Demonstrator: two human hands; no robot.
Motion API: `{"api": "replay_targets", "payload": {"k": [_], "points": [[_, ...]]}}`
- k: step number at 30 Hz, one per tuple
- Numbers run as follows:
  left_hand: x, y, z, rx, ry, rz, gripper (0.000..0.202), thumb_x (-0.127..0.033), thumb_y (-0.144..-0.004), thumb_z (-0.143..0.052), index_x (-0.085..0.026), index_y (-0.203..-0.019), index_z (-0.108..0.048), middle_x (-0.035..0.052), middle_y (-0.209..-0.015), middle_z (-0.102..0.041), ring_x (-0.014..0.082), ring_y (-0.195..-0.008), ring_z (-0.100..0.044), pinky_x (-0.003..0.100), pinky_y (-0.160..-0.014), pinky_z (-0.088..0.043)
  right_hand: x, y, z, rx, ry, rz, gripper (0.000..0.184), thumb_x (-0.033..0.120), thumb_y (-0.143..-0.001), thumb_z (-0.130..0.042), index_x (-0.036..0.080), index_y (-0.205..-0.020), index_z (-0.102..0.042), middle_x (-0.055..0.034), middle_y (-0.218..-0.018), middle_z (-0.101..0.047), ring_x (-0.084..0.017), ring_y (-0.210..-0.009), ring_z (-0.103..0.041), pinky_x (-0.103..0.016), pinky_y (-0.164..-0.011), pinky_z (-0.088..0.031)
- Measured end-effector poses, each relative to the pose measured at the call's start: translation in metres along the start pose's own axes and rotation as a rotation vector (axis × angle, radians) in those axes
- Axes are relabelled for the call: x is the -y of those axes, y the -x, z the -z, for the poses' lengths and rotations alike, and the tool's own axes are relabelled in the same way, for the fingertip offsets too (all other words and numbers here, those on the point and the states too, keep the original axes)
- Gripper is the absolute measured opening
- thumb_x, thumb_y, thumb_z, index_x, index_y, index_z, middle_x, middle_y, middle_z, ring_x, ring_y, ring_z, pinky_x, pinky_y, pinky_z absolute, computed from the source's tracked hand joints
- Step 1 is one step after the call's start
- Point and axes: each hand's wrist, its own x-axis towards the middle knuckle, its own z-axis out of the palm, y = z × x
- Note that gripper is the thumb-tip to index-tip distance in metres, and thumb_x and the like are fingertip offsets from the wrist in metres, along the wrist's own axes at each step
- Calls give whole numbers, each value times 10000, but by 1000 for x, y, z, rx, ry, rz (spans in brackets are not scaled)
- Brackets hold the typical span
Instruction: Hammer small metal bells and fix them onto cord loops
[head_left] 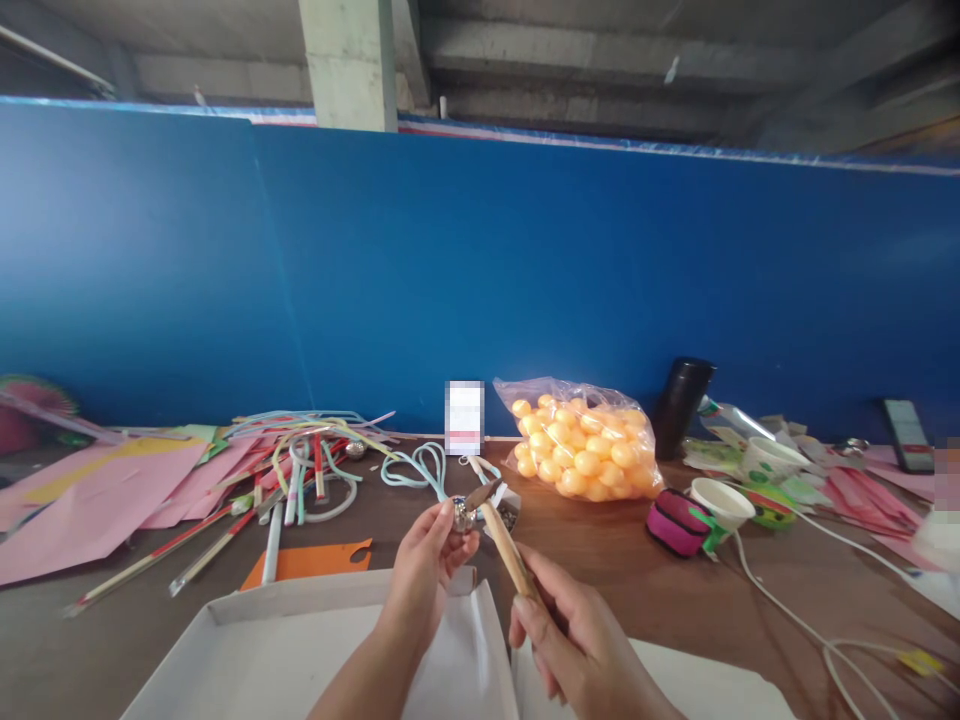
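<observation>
A shiny silver metal ball is pinched between the thumb and fingers of my left hand. My right hand is wrapped round the wooden handle of a hammer. The hammer's dark head lies over the ball's upper right side; whether they touch I cannot tell. Just behind the ball, a looped pale blue cord rests on the table. A small box with dark bits is partly hidden behind the hammer.
A white tray-like box lies under my forearms on the brown table. Ping-pong balls fill a clear bag. Cords and sticks with pink sheets lie left. A paper cup, purple pouch and black bottle stand right.
</observation>
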Motion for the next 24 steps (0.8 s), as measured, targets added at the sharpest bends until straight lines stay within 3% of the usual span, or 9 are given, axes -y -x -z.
{"api": "replay_targets", "payload": {"k": [7, 13, 24], "points": [[0, 0, 0, -13, 8, -5, 266, -297, -657, -739, -125, -815, -613, 31, -697, -628, 108, -588, -605, 235, -642, -529, -3, 0, -5, -94, -6, 29, 564, 447, -878, -426, 191, -1373, -340, 5, -698, -599, -52, -395, -436, -163, -384, -361], [1, 0, 1, 0, 3, -8, 284, -295, -656, -741, -128, -845, -612, 31, -719, -631, 112, -612, -615, 232, -649, -528, -1, 1, -7, -64, 13, 45, 554, 458, -880, -414, 190, -1362, -357, -2, -702, -619, -53, -395, -442, -166, -392, -365], [1, 0, 3, 12, 8, -10, 282, -290, -674, -728, -123, -878, -626, 42, -743, -641, 112, -615, -611, 245, -669, -533, -1, 1, -9, -130, -16, 65, 537, 467, -884, -406, 175, -1335, -382, -16, -724, -629, -56, -387, -443, -174, -382, -361]]}}
